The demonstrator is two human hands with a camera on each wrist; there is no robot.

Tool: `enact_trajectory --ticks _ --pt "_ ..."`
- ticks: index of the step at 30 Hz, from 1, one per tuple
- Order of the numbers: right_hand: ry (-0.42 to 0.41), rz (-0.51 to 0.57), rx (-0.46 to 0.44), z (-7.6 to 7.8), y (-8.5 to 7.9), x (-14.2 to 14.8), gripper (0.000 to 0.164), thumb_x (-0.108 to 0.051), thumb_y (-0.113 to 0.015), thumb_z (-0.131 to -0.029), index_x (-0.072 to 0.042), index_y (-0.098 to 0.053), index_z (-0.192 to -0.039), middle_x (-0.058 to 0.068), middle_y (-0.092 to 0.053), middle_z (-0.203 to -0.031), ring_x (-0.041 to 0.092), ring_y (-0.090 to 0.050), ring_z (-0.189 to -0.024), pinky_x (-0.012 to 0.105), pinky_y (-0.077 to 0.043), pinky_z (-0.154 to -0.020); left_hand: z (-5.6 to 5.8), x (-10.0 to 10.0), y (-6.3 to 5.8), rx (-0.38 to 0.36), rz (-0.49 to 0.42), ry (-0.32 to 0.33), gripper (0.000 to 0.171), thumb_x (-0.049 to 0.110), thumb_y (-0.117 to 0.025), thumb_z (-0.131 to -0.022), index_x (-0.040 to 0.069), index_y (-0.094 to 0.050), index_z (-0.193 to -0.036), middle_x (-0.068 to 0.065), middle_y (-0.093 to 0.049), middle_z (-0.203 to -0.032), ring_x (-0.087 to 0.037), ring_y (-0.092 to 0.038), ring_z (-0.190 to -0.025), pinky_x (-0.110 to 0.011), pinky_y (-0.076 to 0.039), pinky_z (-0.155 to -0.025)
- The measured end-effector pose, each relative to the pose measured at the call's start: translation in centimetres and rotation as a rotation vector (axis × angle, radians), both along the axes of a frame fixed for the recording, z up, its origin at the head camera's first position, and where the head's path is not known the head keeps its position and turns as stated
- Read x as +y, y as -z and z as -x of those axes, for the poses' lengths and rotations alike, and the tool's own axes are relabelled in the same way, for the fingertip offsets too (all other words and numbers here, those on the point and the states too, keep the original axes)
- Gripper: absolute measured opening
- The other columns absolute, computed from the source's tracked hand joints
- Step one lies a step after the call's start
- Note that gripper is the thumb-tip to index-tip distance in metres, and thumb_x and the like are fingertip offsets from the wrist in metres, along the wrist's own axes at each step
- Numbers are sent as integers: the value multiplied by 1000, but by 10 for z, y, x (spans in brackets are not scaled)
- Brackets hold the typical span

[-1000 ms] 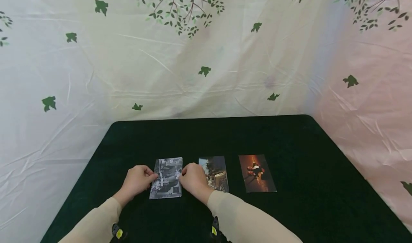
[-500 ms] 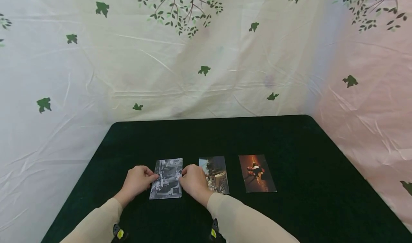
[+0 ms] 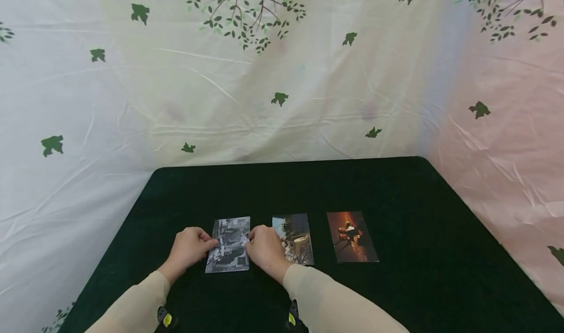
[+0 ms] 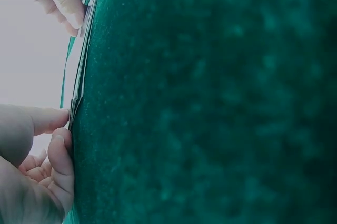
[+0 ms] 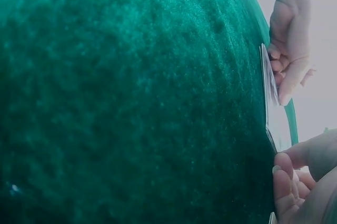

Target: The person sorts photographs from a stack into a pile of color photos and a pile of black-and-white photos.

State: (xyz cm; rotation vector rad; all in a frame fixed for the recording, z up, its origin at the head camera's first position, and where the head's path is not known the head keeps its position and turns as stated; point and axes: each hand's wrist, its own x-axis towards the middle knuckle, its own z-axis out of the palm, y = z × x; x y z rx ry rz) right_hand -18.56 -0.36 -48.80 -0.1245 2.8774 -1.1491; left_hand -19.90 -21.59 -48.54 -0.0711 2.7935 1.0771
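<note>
In the head view, a small stack of postcards (image 3: 229, 254) lies on the dark green cloth, with a black-and-white picture on top. My left hand (image 3: 188, 249) pinches its left edge between thumb and fingers. At the opposite edge, my right hand (image 3: 268, 250) pinches the stack too. Seen edge-on in the left wrist view, the stack (image 4: 84, 61) shows several thin layers, slightly fanned near the left fingertips. The right wrist view has the right thumb and index finger (image 5: 283, 162) at a corner of the stack (image 5: 270, 95).
Beside the right hand lies a colour landscape postcard (image 3: 299, 235), partly covered by that hand and forearm. Farther right is an orange-brown postcard (image 3: 352, 240) with a figure. A leaf-patterned fabric sheet (image 3: 273, 127) hangs behind the table's back edge.
Both hands keep their grip on the stack, which stays almost in place. The head view has shifted very slightly.
</note>
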Motion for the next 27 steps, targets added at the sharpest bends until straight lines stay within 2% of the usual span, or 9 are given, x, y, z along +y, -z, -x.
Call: enact_trajectory --ticks 6,9,13,16,21,24,27 --pt "-12 7 -12 3 -2 1 16 -17 -73 -85 -7 -72 -97 1 -65 -84 7 -56 -64 25 -48 -57 0 0 -1 -7 -22 -17 20 25 -71 -88 6 -66 -88 -4 -61 -73 -18 -57 -62 -31 -46 -56" --pt "-22 75 -52 3 -6 7 20 -17 -71 -87 -5 -69 -102 1 -64 -80 8 -57 -61 25 -48 -55 -2 0 -2 -6 -46 -34 22 28 -68 -90 6 -66 -89 -5 -61 -76 -18 -57 -63 -31 -47 -57" --pt "-9 139 -70 0 -18 28 25 -20 -69 -89 -7 -65 -110 -2 -64 -78 8 -60 -62 27 -51 -58 -7 0 -4 23 -75 -62 25 29 -64 -92 5 -66 -91 -5 -60 -76 -18 -57 -63 -31 -47 -56" --pt "24 108 -20 -3 -28 54 27 -24 -69 -89 -10 -66 -112 -3 -65 -82 8 -61 -69 30 -52 -63 -14 6 -7 75 -91 -67 23 28 -63 -93 5 -66 -92 -4 -59 -71 -17 -56 -60 -30 -45 -53" --pt "100 37 60 -7 -29 108 28 -28 -70 -88 -10 -67 -109 -3 -65 -80 10 -59 -65 29 -48 -57 -23 37 -15 152 -109 -12 15 23 -64 -92 9 -66 -90 -2 -58 -62 -16 -55 -54 -29 -44 -49" --pt "137 3 50 -10 -23 132 31 -29 -71 -87 -8 -67 -109 -1 -63 -79 10 -56 -62 28 -45 -55 -24 65 -18 162 -125 46 12 23 -65 -92 11 -67 -91 -1 -58 -60 -15 -56 -53 -29 -46 -51" --pt "148 -28 8 -15 -16 143 35 -32 -72 -86 -7 -66 -109 0 -61 -77 12 -55 -60 29 -44 -54 -22 92 -17 144 -149 117 13 22 -64 -92 9 -67 -94 -1 -57 -59 -14 -55 -51 -31 -45 -50"
